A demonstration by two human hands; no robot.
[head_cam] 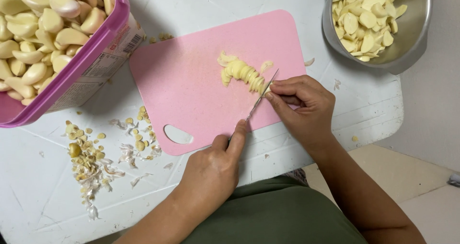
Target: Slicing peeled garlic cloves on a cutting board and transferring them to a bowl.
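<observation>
Garlic (242,74) slicing goes well if left hand (215,169), closed on the knife (261,96), cuts thin while right hand (302,102), fingers curled, pins the clove on the pink board (191,86).

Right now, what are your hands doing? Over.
Left hand grips knife. Right hand steadies sliced garlic on pink board. Nothing blocking.

Pink cutting board (191,86) is showing as matt plastic, faintly grainy. Knife (261,96) blade and bowl (416,33) are reading as metal, bowl brushed with a dull sheen. Peeled garlic cloves (43,28) are looking smooth, slightly glossy; tub (103,35) is glossy plastic.
</observation>
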